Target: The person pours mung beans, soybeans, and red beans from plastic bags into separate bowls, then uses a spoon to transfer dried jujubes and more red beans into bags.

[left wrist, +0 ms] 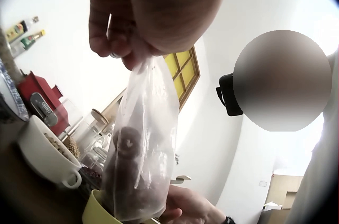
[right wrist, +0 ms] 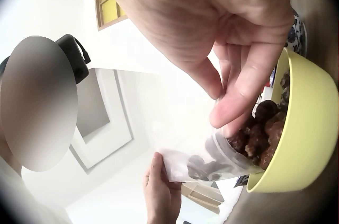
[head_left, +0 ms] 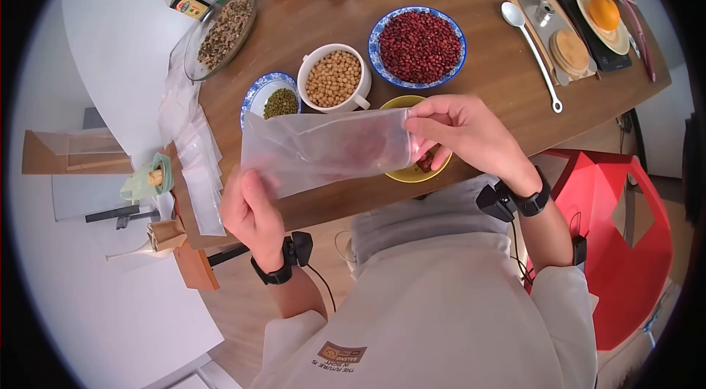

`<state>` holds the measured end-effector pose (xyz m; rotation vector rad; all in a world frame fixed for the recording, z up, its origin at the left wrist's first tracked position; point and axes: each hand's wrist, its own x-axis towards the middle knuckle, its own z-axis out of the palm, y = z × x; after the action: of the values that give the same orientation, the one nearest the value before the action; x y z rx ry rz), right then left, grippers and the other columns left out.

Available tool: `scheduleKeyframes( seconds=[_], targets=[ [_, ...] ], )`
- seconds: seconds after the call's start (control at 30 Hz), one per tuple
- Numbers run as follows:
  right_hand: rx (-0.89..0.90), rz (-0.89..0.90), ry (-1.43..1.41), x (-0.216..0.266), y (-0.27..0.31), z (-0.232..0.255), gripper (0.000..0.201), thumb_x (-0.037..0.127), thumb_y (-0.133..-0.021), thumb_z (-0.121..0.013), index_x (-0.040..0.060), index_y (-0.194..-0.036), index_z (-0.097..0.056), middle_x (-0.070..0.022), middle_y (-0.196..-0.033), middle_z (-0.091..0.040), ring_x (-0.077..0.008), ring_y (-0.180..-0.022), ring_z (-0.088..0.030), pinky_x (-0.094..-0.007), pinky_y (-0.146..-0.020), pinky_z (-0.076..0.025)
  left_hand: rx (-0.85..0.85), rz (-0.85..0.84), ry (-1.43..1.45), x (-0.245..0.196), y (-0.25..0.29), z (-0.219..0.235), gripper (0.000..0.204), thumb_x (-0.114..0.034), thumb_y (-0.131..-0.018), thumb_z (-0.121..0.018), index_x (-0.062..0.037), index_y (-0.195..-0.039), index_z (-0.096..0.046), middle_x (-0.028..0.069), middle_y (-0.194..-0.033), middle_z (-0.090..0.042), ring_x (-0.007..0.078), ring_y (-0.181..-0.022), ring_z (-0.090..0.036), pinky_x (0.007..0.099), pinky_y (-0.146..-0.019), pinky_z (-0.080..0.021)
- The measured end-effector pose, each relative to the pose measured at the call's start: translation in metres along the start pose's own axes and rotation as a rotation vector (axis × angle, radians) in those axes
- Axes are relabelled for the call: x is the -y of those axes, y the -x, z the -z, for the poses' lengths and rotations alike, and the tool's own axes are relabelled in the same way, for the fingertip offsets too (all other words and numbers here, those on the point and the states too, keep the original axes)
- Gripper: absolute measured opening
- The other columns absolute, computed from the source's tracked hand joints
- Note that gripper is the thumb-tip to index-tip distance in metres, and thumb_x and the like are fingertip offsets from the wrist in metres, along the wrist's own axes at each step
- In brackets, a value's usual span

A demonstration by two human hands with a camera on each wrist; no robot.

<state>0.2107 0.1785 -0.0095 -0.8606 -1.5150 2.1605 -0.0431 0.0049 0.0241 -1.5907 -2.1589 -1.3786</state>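
Note:
A clear plastic bag (head_left: 331, 146) (left wrist: 151, 128) (right wrist: 201, 163) is stretched between both hands above the table's near edge. My left hand (head_left: 254, 216) (left wrist: 153, 12) (right wrist: 163, 195) pinches its left end. At the other end, my right hand (head_left: 467, 135) (left wrist: 193, 205) (right wrist: 228, 38) grips the rim with thumb and fingers, over the yellow bowl (head_left: 412, 174) (left wrist: 98, 212) (right wrist: 312, 128). Dark red, wrinkled fruits (right wrist: 259, 139) lie in that bowl. Dark shapes show through the plastic; whether they are inside the bag, I cannot tell.
Behind the bag stand a bowl of red beans (head_left: 418, 47), a white cup of chickpeas (head_left: 333, 79) and a small dish of green beans (head_left: 281, 102). Flat plastic bags (head_left: 195, 161) lie at left. A white spoon (head_left: 540, 58) and a cutting board are at right.

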Motion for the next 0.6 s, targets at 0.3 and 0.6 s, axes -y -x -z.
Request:
scheduleKeyframes(
  seconds=[0.3, 0.6],
  targets=[
    [-0.062, 0.033, 0.013, -0.005, 0.006, 0.01, 0.024, 0.021, -0.103, -0.063, -0.0015, -0.109, -0.07, -0.0044, -0.088, -0.072, -0.012, -0.08, -0.072, -0.0253, -0.064, -0.059, -0.01, 0.052, 0.134, -0.003, -0.003, -0.017, 0.027, -0.016, -0.106, -0.054, 0.0057, -0.101, -0.069, 0.0003, -0.075, -0.06, 0.0082, -0.066, -0.048, 0.024, -0.059, -0.037],
    [-0.132, 0.049, 0.007, -0.011, 0.007, 0.021, 0.025, 0.022, -0.102, -0.064, -0.0019, -0.108, -0.071, -0.0041, -0.086, -0.073, -0.0104, -0.077, -0.07, -0.0241, -0.063, -0.058, 0.118, 0.077, 0.248, -0.011, -0.006, -0.023, 0.031, -0.017, -0.109, -0.049, 0.0024, -0.104, -0.073, -0.0007, -0.076, -0.063, 0.0059, -0.067, -0.051, 0.022, -0.06, -0.037]
  ],
)
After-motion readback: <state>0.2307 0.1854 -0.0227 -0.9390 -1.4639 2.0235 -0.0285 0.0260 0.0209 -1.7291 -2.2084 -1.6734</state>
